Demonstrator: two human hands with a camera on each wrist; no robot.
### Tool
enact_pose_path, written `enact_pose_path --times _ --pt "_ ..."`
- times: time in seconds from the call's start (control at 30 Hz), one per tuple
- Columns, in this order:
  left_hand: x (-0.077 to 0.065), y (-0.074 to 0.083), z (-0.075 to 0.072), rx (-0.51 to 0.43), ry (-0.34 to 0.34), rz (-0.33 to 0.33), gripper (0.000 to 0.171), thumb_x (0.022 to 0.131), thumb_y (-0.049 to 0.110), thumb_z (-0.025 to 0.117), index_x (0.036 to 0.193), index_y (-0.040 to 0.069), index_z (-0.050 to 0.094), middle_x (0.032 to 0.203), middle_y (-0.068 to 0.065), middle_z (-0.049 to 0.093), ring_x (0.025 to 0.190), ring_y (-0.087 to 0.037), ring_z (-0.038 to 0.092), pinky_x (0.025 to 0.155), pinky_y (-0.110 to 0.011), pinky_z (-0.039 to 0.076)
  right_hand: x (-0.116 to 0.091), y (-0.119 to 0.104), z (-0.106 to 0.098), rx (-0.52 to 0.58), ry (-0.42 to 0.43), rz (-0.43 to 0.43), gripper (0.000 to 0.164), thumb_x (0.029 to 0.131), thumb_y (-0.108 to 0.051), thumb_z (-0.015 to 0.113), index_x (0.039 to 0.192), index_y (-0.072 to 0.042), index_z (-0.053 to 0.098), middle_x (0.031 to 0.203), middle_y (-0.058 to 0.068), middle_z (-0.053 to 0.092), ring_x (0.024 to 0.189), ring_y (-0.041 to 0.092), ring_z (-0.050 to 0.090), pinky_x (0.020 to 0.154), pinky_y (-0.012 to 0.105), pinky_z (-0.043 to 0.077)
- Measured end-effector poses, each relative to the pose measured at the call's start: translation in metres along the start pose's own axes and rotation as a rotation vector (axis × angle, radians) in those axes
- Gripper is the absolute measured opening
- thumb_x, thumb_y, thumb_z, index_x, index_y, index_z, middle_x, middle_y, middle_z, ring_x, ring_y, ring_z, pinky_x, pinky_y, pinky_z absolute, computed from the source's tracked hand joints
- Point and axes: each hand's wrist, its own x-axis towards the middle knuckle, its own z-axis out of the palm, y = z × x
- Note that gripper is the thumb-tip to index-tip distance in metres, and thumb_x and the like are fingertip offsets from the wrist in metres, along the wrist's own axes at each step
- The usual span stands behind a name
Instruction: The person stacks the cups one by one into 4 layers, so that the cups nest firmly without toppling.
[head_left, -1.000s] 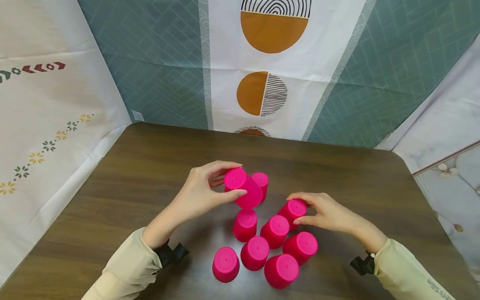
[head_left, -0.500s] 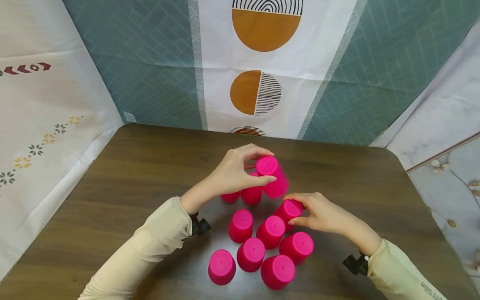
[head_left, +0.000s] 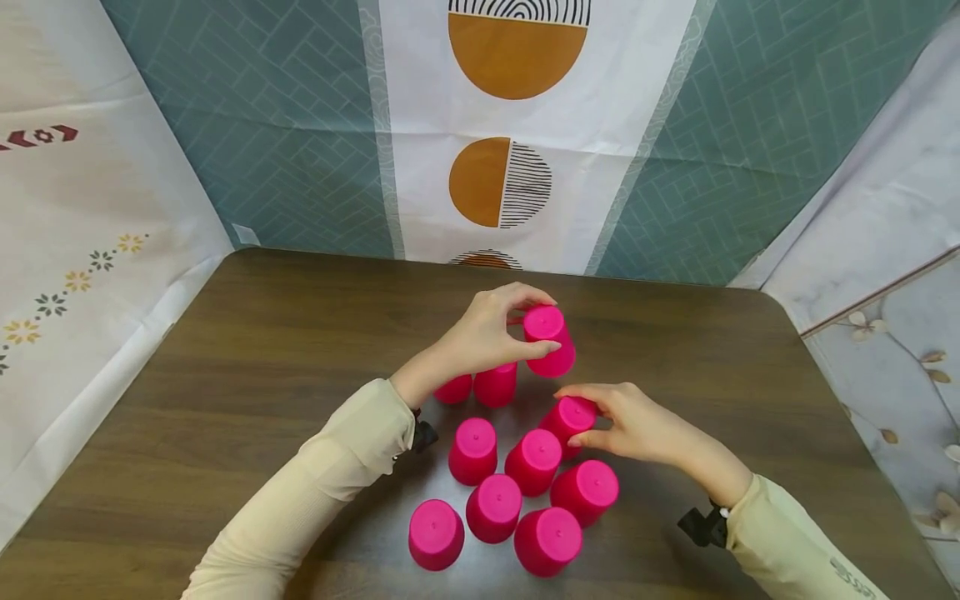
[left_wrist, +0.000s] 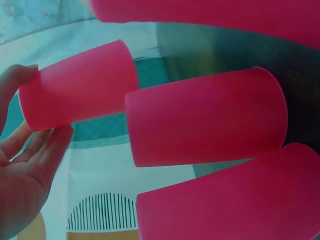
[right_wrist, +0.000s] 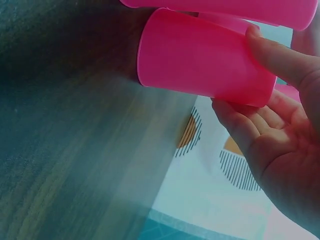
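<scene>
My left hand grips an upside-down pink cup near its base, at the back of the group. In the left wrist view, thumb and fingers pinch that cup's narrow end; I cannot tell whether its rim touches the table. My right hand holds another inverted pink cup, fingers behind and thumb in front. The right wrist view shows this cup standing on the tabletop. Two more cups, one of them a pink cup, stand behind my left wrist, partly hidden.
Several upside-down pink cups stand close together in front, among them a near-left cup, a near-right cup and a middle cup. They sit on a dark wooden table. A patterned curtain hangs behind its far edge.
My left hand has carried its cup rightward and back past the two rear cups, then slightly lower. My right hand keeps its grip on its cup. The head view has shifted slightly.
</scene>
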Motion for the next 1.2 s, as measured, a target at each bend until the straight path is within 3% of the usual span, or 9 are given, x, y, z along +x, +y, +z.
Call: enact_pose_path --times 0.23,0.53,0.93,1.07,1.2 --pt "0.007 -0.006 0.01 0.162 -0.124 -0.079 0.047 0.074 0.025 0.078 0.113 0.01 0.059 0.104 0.002 0.062 0.091 -0.008 0.059 0.074 -0.016 0.05 0.0 0.001 0.0 0.0 -0.006 0.014 0.055 0.071 -0.015 0.081 0.12 -0.002 0.058 0.099 0.004 0.067 0.083 0.01 0.065 0.072 0.031 0.056" --pt "0.006 -0.013 0.02 0.245 -0.227 -0.157 0.049 0.074 0.025 0.078 0.116 0.01 0.058 0.106 -0.001 0.061 0.088 -0.011 0.059 0.072 -0.017 0.051 -0.001 0.001 0.002 0.02 -0.022 0.02 0.054 0.073 -0.016 0.08 0.12 -0.002 0.058 0.1 0.002 0.067 0.084 0.009 0.064 0.073 0.027 0.056" --pt "0.004 -0.01 0.03 0.367 -0.305 -0.079 0.044 0.073 0.027 0.078 0.11 0.012 0.059 0.101 0.0 0.062 0.084 -0.01 0.057 0.07 -0.017 0.049 -0.001 0.002 0.002 0.035 -0.005 0.008 0.057 0.072 -0.015 0.081 0.122 -0.003 0.057 0.103 0.004 0.066 0.085 0.01 0.065 0.073 0.024 0.055" --pt "0.004 -0.013 0.032 0.414 -0.315 -0.062 0.043 0.074 0.028 0.077 0.11 0.012 0.06 0.102 0.0 0.063 0.087 -0.01 0.058 0.093 -0.031 0.043 -0.001 0.002 0.002 0.039 0.003 0.004 0.056 0.072 -0.014 0.081 0.122 -0.004 0.057 0.101 0.003 0.066 0.083 0.008 0.064 0.072 0.026 0.056" --pt "0.003 -0.017 0.032 0.421 -0.314 -0.067 0.043 0.075 0.027 0.076 0.111 0.011 0.059 0.104 0.0 0.063 0.092 -0.01 0.059 0.109 -0.05 0.024 -0.001 0.002 0.002 0.045 0.004 0.003 0.056 0.072 -0.014 0.08 0.121 -0.003 0.057 0.099 0.002 0.067 0.081 0.007 0.063 0.07 0.031 0.056"
